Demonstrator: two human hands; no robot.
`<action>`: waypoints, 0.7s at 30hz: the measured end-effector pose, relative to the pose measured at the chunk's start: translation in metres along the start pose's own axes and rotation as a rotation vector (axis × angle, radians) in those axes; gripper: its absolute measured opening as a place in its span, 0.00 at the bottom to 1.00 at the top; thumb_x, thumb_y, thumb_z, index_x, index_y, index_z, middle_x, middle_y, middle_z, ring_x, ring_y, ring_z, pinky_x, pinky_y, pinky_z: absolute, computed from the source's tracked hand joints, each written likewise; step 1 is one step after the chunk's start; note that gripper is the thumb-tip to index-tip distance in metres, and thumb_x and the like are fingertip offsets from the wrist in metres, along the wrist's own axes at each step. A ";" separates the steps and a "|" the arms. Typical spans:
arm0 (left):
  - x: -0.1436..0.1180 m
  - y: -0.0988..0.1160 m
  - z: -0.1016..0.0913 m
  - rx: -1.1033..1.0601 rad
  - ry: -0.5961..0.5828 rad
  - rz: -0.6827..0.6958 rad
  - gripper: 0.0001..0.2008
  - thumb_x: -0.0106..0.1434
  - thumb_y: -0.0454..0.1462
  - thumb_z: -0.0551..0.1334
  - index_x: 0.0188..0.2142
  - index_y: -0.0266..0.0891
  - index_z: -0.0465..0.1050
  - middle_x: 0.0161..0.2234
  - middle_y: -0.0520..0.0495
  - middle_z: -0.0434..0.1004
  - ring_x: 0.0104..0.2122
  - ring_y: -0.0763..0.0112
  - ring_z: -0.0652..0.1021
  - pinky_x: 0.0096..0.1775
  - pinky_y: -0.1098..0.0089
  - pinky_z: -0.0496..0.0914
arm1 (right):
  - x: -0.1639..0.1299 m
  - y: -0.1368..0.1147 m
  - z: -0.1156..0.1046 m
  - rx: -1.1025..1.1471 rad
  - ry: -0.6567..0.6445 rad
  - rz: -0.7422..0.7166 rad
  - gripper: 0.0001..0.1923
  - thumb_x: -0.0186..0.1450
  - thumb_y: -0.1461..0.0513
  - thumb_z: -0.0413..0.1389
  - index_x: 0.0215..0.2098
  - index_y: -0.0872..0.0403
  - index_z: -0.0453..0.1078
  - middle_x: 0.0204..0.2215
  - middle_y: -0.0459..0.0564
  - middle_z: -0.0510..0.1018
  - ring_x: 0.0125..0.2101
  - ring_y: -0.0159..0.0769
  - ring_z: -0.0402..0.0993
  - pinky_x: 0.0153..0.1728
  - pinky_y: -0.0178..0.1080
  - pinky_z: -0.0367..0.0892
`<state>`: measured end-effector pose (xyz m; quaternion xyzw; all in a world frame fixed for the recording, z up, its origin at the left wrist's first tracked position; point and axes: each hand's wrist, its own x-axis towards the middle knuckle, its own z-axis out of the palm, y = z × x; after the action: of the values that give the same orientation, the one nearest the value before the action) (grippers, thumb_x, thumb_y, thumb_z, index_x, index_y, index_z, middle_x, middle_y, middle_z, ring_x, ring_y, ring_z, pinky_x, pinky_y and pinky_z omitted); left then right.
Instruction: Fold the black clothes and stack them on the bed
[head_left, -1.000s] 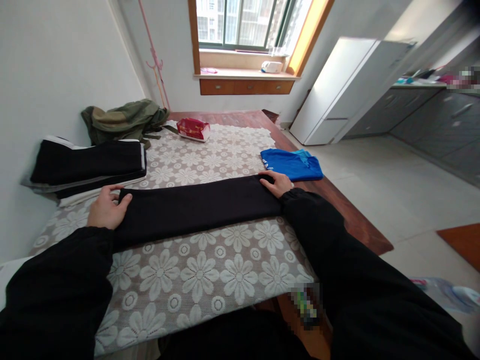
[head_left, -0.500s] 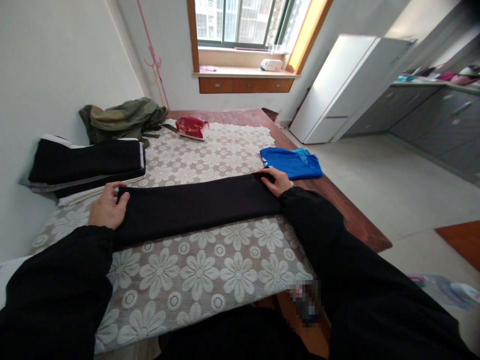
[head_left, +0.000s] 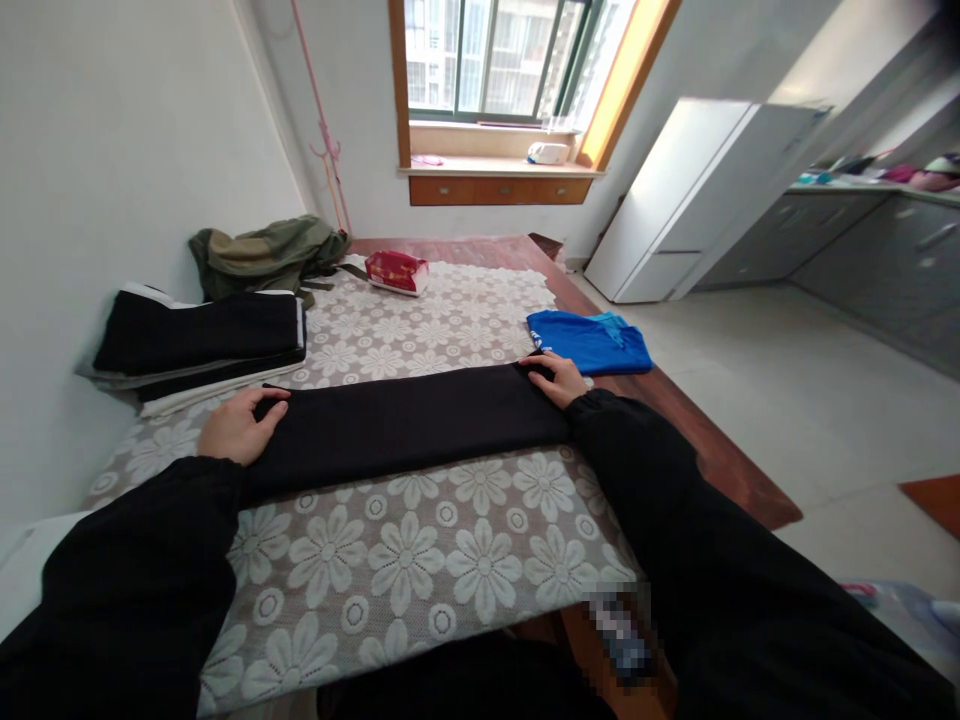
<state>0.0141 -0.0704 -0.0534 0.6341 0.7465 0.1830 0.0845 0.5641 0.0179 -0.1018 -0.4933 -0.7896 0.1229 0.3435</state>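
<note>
A folded black garment [head_left: 412,415] lies as a long flat strip across the lace tablecloth [head_left: 405,560], tilted slightly up to the right. At its left end is my left hand [head_left: 238,428], thumb on top and fingers bent round the far corner. My right hand [head_left: 559,380] grips the far right corner, its fingers curled over the edge. The undersides of both grips are hidden. Just beyond my right hand sits a folded blue garment [head_left: 589,342]. A stack of folded black clothes [head_left: 202,335] with white and grey layers lies beyond my left hand.
A green backpack [head_left: 270,255] rests against the wall at the table's far left. Near it is a red tissue pack [head_left: 397,272]. The bare wooden table edge [head_left: 739,485] runs down the right. Past it stand a white fridge [head_left: 667,210] and grey cabinets [head_left: 847,235].
The view has tipped up and shifted a little, so everything appears lower and further right. My left hand's fingers have bent slightly differently at the garment's corner. The garment still lies flat.
</note>
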 end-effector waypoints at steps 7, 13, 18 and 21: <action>-0.002 -0.002 0.001 -0.019 0.075 0.027 0.20 0.61 0.48 0.56 0.45 0.42 0.78 0.46 0.43 0.78 0.37 0.59 0.76 0.45 0.63 0.69 | 0.000 -0.004 -0.001 0.011 -0.007 -0.021 0.16 0.63 0.59 0.55 0.46 0.50 0.79 0.40 0.54 0.82 0.44 0.50 0.78 0.51 0.51 0.72; -0.012 0.001 -0.017 -0.123 0.208 0.026 0.19 0.60 0.50 0.59 0.46 0.43 0.74 0.33 0.48 0.76 0.29 0.63 0.74 0.38 0.66 0.70 | -0.006 -0.013 -0.015 0.025 0.158 0.017 0.32 0.63 0.58 0.55 0.66 0.48 0.63 0.60 0.53 0.74 0.55 0.51 0.73 0.55 0.53 0.69; -0.013 0.001 -0.016 -0.034 0.042 -0.081 0.18 0.60 0.48 0.59 0.44 0.43 0.77 0.30 0.46 0.76 0.30 0.59 0.76 0.39 0.63 0.70 | -0.004 -0.013 -0.007 -0.187 -0.034 0.027 0.30 0.63 0.60 0.53 0.64 0.49 0.68 0.52 0.55 0.79 0.50 0.52 0.75 0.51 0.52 0.68; -0.011 -0.003 -0.009 0.024 -0.030 -0.028 0.20 0.61 0.47 0.56 0.48 0.43 0.76 0.42 0.43 0.79 0.38 0.56 0.78 0.46 0.59 0.72 | -0.003 -0.013 0.000 -0.376 -0.113 0.049 0.24 0.64 0.62 0.51 0.56 0.49 0.77 0.40 0.56 0.80 0.44 0.52 0.75 0.50 0.54 0.64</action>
<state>0.0099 -0.0831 -0.0480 0.6273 0.7561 0.1632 0.0907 0.5559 0.0094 -0.0958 -0.5601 -0.8045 0.0091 0.1975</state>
